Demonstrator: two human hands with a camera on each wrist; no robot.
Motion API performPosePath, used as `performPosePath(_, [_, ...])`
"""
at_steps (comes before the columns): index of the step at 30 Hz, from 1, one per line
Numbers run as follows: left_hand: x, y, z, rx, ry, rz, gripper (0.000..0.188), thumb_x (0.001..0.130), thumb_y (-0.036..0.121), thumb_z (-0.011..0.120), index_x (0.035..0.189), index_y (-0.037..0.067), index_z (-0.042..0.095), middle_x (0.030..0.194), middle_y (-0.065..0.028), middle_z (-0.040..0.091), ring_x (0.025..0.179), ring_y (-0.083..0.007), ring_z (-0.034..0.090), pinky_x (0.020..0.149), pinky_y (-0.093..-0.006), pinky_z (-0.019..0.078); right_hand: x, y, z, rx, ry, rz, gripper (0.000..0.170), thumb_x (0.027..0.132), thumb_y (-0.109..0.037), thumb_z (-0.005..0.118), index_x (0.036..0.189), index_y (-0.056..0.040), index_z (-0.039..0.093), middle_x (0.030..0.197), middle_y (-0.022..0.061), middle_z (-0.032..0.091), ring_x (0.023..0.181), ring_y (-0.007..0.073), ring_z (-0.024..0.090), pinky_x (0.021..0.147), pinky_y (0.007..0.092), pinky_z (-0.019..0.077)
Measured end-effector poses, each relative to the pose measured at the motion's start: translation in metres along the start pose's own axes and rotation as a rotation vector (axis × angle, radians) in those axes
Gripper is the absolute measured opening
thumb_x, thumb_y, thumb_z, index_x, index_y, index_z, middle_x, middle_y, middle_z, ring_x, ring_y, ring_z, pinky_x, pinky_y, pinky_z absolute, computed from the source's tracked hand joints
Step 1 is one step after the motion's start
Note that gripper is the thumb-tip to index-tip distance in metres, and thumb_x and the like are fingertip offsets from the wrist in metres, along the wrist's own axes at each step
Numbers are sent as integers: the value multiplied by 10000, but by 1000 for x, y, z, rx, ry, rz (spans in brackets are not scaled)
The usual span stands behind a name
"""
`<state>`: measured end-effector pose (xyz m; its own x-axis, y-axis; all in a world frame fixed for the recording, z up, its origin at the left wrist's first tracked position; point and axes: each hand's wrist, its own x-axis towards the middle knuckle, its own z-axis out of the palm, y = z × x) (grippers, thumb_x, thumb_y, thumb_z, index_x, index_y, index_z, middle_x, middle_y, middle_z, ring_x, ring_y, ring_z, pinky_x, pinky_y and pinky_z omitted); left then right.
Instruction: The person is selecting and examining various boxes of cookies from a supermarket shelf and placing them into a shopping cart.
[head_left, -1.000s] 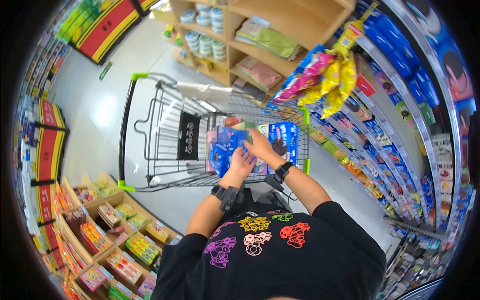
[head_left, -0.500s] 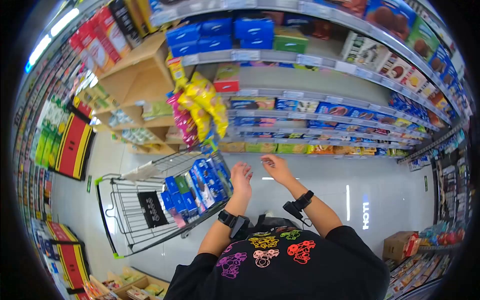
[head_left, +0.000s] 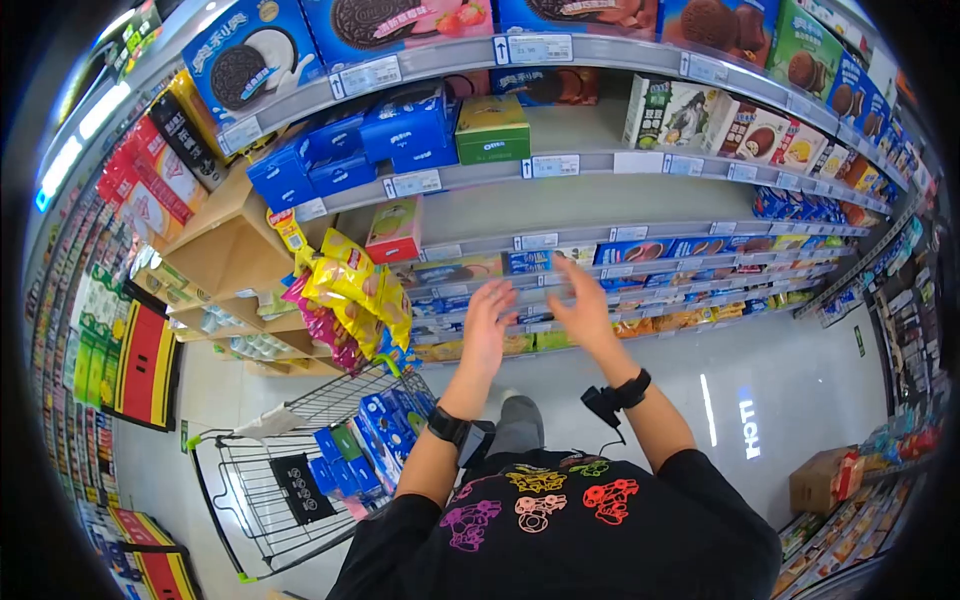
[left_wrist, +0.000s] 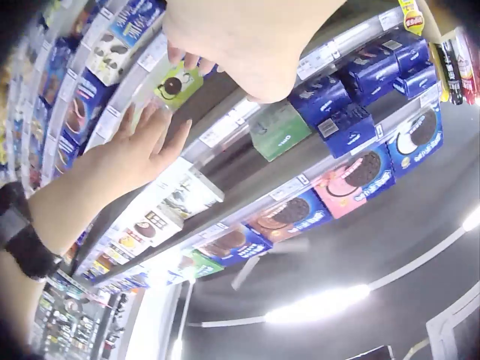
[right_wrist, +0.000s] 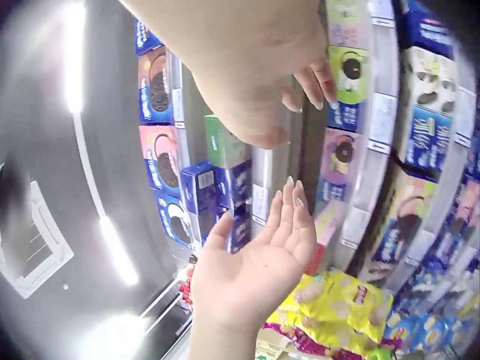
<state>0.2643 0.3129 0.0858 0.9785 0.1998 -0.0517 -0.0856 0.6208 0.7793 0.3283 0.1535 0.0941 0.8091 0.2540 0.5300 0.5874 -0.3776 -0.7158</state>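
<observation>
My left hand [head_left: 486, 322] and right hand [head_left: 583, 308] are raised side by side before the snack shelves, holding nothing. In the right wrist view the left hand [right_wrist: 255, 274] shows its palm with fingers spread slightly. The right hand [left_wrist: 135, 154] appears in the left wrist view with its fingers loosely extended. Past them, a shelf board [head_left: 620, 205] carries a red and green box [head_left: 395, 228] at its left end. On the level above stand blue boxes [head_left: 410, 130] and a green Oreo box [head_left: 492, 128]. Large cookie boxes [head_left: 395, 25] line the top.
A shopping cart [head_left: 245, 450] with blue boxes [head_left: 340, 465] inside stands at the lower left. Yellow snack bags [head_left: 350, 285] hang at the shelf's left end, by a wooden shelf unit [head_left: 225, 230]. A cardboard box [head_left: 820, 480] sits at the right.
Both hands have let go of the blue box over the cart and risen toward the shelves. The view has swung right to face the shelves, leaving the loaded cart at lower left.
</observation>
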Motion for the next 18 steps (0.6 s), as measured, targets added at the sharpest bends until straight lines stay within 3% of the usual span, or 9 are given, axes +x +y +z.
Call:
performPosePath(3, [40, 31, 13, -348, -140, -98, 489, 836, 298, 415, 1231, 19, 340, 1290, -160, 386, 1203, -255, 363, 941, -375, 337, 65, -24, -13, -107, 100, -133, 547, 672, -103, 630, 1194, -97, 465, 1105, 136, 525, 978, 306, 491, 843, 368, 404])
performPosePath(7, [86, 61, 32, -431, -238, -130, 505, 824, 264, 422, 1257, 27, 317, 1310, -154, 360, 1218, -252, 344, 956, -383, 325, 142, -68, -14, -312, 191, -438, 584, 639, -97, 648, 1195, -115, 471, 1173, 103, 479, 1064, 326, 421, 893, 408, 362])
performPosePath(12, [120, 84, 36, -379, -303, -34, 499, 803, 240, 444, 1245, 35, 337, 1296, -146, 372, 1225, -261, 328, 997, -399, 276, 191, -76, 0, -520, 112, -525, 594, 594, -85, 671, 1161, -120, 499, 1167, 70, 480, 1105, 304, 397, 910, 416, 339])
performPosePath(18, [142, 89, 41, -551, -454, -11, 472, 779, 286, 461, 1177, 40, 401, 1251, -139, 405, 1194, -261, 352, 1016, -399, 251, 211, -67, 3, -607, 25, -637, 603, 560, -120, 660, 1142, -130, 505, 1092, 28, 521, 1058, 232, 437, 885, 411, 345])
